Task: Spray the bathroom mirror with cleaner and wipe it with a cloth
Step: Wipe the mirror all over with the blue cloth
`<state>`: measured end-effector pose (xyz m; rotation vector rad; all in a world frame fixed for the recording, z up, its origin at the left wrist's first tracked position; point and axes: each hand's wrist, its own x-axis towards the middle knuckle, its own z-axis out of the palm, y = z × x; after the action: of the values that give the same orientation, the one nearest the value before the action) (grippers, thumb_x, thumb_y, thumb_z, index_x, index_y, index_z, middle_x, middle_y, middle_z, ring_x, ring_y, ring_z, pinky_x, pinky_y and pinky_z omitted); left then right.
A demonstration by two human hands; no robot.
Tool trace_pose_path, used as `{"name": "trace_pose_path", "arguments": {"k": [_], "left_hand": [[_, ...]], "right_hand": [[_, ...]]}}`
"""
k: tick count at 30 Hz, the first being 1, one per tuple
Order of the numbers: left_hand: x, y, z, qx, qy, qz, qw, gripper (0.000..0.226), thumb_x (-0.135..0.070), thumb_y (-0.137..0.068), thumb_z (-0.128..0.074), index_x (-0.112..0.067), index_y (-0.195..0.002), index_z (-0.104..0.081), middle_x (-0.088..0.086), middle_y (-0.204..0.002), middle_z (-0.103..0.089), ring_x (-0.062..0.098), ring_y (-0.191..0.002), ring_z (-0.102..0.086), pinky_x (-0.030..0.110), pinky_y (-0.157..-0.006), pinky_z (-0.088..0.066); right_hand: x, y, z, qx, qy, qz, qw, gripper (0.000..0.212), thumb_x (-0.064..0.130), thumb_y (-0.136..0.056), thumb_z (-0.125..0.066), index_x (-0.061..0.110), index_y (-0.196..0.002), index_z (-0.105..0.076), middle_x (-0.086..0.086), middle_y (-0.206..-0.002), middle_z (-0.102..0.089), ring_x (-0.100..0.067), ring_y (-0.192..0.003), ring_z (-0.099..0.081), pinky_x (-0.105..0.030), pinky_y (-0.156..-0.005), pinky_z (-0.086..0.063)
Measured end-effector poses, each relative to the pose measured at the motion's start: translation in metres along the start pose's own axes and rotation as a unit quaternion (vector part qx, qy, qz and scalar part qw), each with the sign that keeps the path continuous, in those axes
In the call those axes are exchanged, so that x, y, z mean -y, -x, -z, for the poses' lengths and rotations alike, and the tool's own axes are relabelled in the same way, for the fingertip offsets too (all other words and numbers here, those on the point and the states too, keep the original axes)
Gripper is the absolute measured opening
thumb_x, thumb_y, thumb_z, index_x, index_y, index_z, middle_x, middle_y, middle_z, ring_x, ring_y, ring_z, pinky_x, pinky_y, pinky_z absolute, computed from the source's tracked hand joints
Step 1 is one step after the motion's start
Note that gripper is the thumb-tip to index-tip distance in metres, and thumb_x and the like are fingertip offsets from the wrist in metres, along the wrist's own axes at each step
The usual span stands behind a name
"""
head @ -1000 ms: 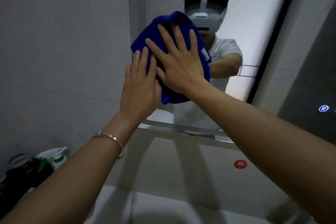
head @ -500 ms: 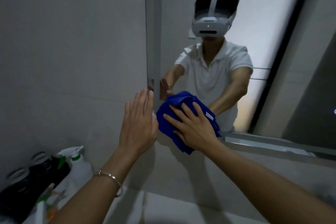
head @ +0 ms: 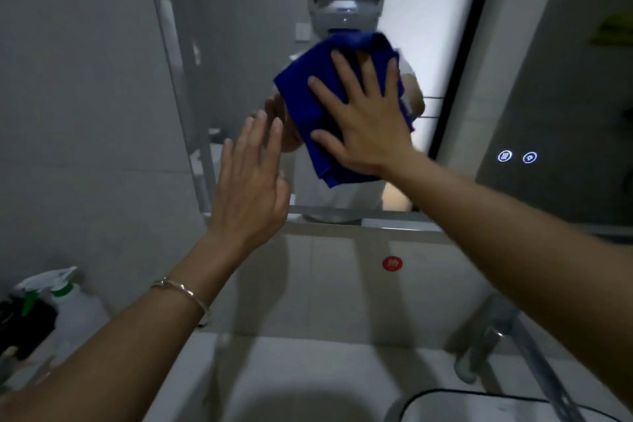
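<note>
- While the right hand (head: 368,120) presses flat with fingers spread on a blue cloth (head: 308,103), the cloth lies bunched against the mirror (head: 445,44), over the reflected chest of the person.
- No grip is closed on the cloth; the palm and all 5 splayed fingers pin it to the glass.
- Beside it, lower and to the left, the left hand (head: 250,181) is raised with fingers straight and close together, palm toward the mirror, holding nothing; whether the fingertips touch the glass I cannot tell.
- A thin bracelet (head: 181,291) circles the left wrist.
- At the far left edge a white spray bottle (head: 65,298) with a green collar stands next to dark items, well apart from both hands.
- Below the mirror, a round red sticker (head: 392,263) sits on the tiled wall, above a white sink (head: 274,380).
- A metal tap (head: 479,346) stands at the sink's right side.
- 2 lit round icons (head: 517,156) glow on the right part of the mirror.
</note>
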<state>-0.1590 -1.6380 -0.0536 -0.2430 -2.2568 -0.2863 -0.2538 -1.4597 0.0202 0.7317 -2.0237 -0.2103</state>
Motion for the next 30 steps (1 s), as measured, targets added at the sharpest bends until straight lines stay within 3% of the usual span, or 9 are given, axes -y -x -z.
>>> {"name": "trace_pose_path", "arguments": {"k": [4, 6, 12, 15, 19, 21, 25, 27, 30], "left_hand": [[-0.021, 0.011, -0.018, 0.020, -0.002, -0.014, 1.000, 0.063, -0.029, -0.092, -0.027, -0.014, -0.150, -0.008, 0.012, -0.157, -0.010, 0.022, -0.145, -0.004, 0.048, -0.115, -0.009], [-0.026, 0.012, -0.019, 0.021, -0.014, -0.024, 0.999, 0.062, -0.029, -0.092, -0.029, -0.013, -0.149, -0.010, 0.013, -0.156, -0.013, 0.022, -0.144, -0.006, 0.048, -0.114, -0.011], [-0.033, -0.017, 0.000, 0.000, -0.036, -0.016, 0.999, 0.064, -0.029, -0.090, -0.032, -0.013, -0.149, -0.012, 0.014, -0.156, -0.015, 0.024, -0.144, -0.008, 0.047, -0.113, -0.009], [-0.039, -0.037, 0.009, -0.014, -0.042, -0.019, 0.999, 0.065, -0.028, -0.089, -0.031, -0.013, -0.150, -0.011, 0.014, -0.156, -0.012, 0.025, -0.144, -0.006, 0.047, -0.114, -0.007], [-0.046, -0.052, 0.012, -0.017, -0.039, -0.022, 0.999, 0.066, -0.029, -0.089, -0.029, -0.013, -0.150, -0.010, 0.014, -0.156, -0.011, 0.026, -0.145, -0.007, 0.050, -0.114, -0.009], [-0.049, -0.052, 0.007, -0.018, -0.029, -0.018, 0.999, 0.065, -0.030, -0.089, -0.028, -0.013, -0.150, -0.010, 0.013, -0.157, -0.010, 0.025, -0.145, -0.007, 0.050, -0.115, -0.010], [-0.052, -0.040, -0.005, -0.007, -0.017, -0.016, 1.000, 0.065, -0.031, -0.090, -0.027, -0.016, -0.150, -0.007, 0.011, -0.157, -0.010, 0.023, -0.145, -0.007, 0.048, -0.114, -0.010], [-0.050, -0.034, -0.005, -0.006, -0.020, -0.019, 1.000, 0.064, -0.031, -0.091, -0.028, -0.016, -0.150, -0.007, 0.012, -0.157, -0.013, 0.023, -0.144, -0.008, 0.048, -0.113, -0.011], [-0.042, -0.026, 0.002, 0.000, -0.029, -0.024, 0.999, 0.063, -0.031, -0.091, -0.028, -0.015, -0.149, -0.010, 0.013, -0.156, -0.017, 0.022, -0.143, -0.009, 0.046, -0.111, -0.010]], "right_hand": [[0.031, 0.093, -0.053, 0.050, 0.035, 0.031, 0.998, 0.077, 0.061, -0.082, -0.057, 0.026, -0.144, -0.028, -0.011, -0.153, -0.022, -0.042, -0.133, -0.024, -0.068, -0.102, -0.023], [0.033, 0.118, -0.065, 0.073, 0.043, 0.049, 0.995, 0.078, 0.060, -0.082, -0.058, 0.028, -0.144, -0.023, -0.007, -0.151, -0.018, -0.038, -0.133, -0.024, -0.065, -0.104, -0.022], [-0.006, 0.074, -0.033, 0.051, 0.021, 0.066, 0.996, 0.067, 0.053, -0.087, -0.049, 0.025, -0.144, -0.027, -0.009, -0.149, -0.037, -0.037, -0.134, -0.027, -0.064, -0.102, -0.029], [-0.050, 0.018, 0.008, 0.018, 0.032, 0.049, 0.998, 0.063, 0.053, -0.090, -0.039, 0.024, -0.145, -0.034, -0.012, -0.152, -0.034, -0.042, -0.136, -0.030, -0.065, -0.105, -0.021], [-0.090, -0.026, 0.052, 0.019, 0.019, -0.010, 1.000, 0.065, 0.045, -0.094, -0.045, 0.026, -0.151, -0.021, -0.011, -0.159, -0.011, -0.040, -0.144, -0.008, -0.063, -0.110, -0.004], [-0.084, -0.021, 0.052, 0.017, 0.011, -0.019, 1.000, 0.066, 0.043, -0.093, -0.042, 0.028, -0.151, -0.016, -0.013, -0.159, -0.008, -0.041, -0.144, -0.005, -0.064, -0.110, -0.002], [-0.042, 0.033, 0.009, 0.011, -0.026, -0.048, 0.998, 0.071, 0.058, -0.086, -0.040, 0.029, -0.149, -0.026, -0.013, -0.157, -0.018, -0.040, -0.140, -0.013, -0.061, -0.109, 0.001], [-0.016, 0.072, -0.020, 0.026, -0.013, -0.047, 0.998, 0.075, 0.064, -0.083, -0.046, 0.028, -0.146, -0.028, -0.010, -0.154, -0.020, -0.037, -0.136, -0.020, -0.060, -0.109, -0.006], [0.018, 0.111, -0.051, 0.068, 0.020, -0.036, 0.997, 0.086, 0.067, -0.073, -0.064, 0.029, -0.143, -0.030, -0.008, -0.149, -0.024, -0.034, -0.129, -0.031, -0.062, -0.102, -0.031]]}}
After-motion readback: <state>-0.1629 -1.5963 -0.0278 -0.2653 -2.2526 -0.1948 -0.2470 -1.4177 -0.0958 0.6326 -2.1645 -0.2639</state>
